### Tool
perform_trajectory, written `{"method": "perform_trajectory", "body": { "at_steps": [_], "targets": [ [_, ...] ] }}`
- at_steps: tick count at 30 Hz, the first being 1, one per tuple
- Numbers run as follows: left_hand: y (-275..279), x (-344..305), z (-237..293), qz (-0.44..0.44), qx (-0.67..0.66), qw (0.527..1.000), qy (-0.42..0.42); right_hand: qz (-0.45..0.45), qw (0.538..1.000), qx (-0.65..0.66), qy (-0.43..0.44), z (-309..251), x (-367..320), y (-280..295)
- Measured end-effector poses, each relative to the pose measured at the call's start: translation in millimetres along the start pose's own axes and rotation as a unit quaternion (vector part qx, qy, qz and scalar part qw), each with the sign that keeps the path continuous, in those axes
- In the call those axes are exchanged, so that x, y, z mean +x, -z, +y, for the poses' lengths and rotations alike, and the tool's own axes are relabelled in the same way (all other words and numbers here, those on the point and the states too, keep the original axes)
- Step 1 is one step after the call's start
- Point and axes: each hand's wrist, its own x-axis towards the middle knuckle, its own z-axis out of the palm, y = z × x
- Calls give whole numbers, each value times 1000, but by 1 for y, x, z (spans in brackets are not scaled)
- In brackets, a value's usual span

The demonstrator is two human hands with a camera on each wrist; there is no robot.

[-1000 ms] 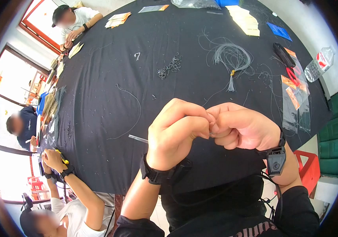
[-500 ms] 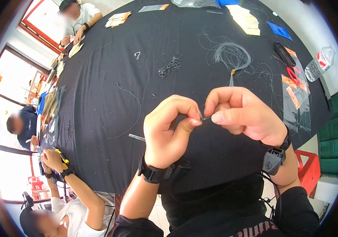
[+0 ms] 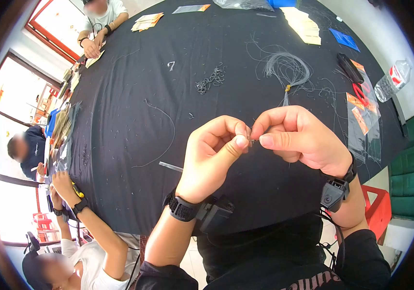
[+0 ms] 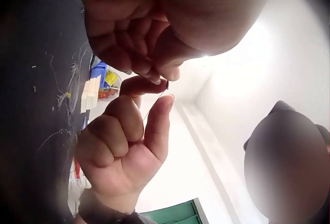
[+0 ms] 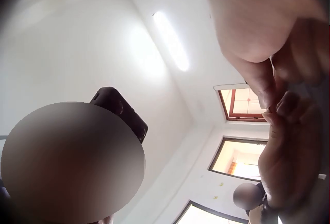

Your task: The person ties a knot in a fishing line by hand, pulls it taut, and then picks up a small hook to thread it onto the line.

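Over the near part of the black-covered table (image 3: 120, 193), both hands meet fingertip to fingertip. My left hand (image 3: 211, 154) pinches a tiny dark fish hook (image 3: 251, 140) between thumb and forefinger, its shape mostly hidden by the fingertips. Close on its right, my right hand (image 3: 308, 140) has its fingers curled round a thin fishing line (image 4: 150, 111), which runs up to the hook in the left wrist view. Beyond the hands lie a heap of dark hooks (image 3: 210, 79) and a coiled bundle of clear line (image 3: 289, 67) with a yellow tie.
A curved single strand (image 3: 173, 126) and a clear strip (image 3: 170, 166) lie left of my hands. Red-handled scissors (image 3: 359, 93), plastic packets (image 3: 361, 137) and a water bottle (image 3: 394, 79) are at the right. Paper cards (image 3: 302, 26) lie at the back. Other people sit along the left.
A second ago the hands were pressed together, fingers curled in. They then drew apart and the small hook showed; since then the left fingertips have shifted right, close to the right hand's.
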Motion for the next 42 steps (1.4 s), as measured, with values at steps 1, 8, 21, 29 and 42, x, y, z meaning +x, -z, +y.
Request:
{"method": "perform_trajectory", "body": {
  "at_steps": [1,8,21,29,42],
  "targets": [
    [0,0,0,-4,-3,1000,0,-3,1000,7,-2,1,0,1],
    [0,-1,0,-22,-14,1000,9,11,999,27,-45,6,5,1],
    [-1,1,1,-19,-16,999,20,16,998,42,-48,7,6,3],
    [-1,3,-3,-18,-11,1000,6,34,999,11,-5,6,7,2],
    [5,6,-4,-15,22,1000,2,34,999,12,20,3,6,7]
  ]
}}
